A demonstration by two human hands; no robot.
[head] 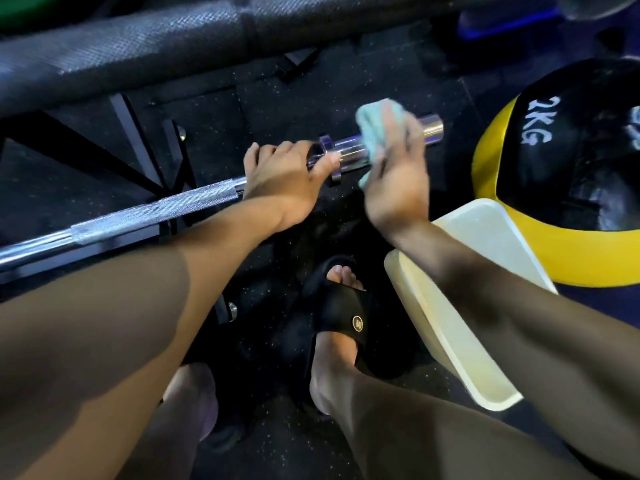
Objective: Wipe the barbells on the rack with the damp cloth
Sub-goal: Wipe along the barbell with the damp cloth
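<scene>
A chrome barbell (156, 211) runs from the lower left up to the right, its knurled shaft ending in a collar and a smooth sleeve (431, 128). My left hand (284, 178) grips the bar just before the collar, thumb over the collar. My right hand (394, 171) holds a pale green cloth (370, 126) wrapped over the sleeve, fingers curled on it; the hand is motion-blurred.
A black and yellow medicine ball (561, 161) marked 2KG lies at the right. A cream plastic tub (446, 306) stands under my right forearm. A black padded bench (138, 46) crosses the top. My sandalled foot (343, 306) is on the rubber floor.
</scene>
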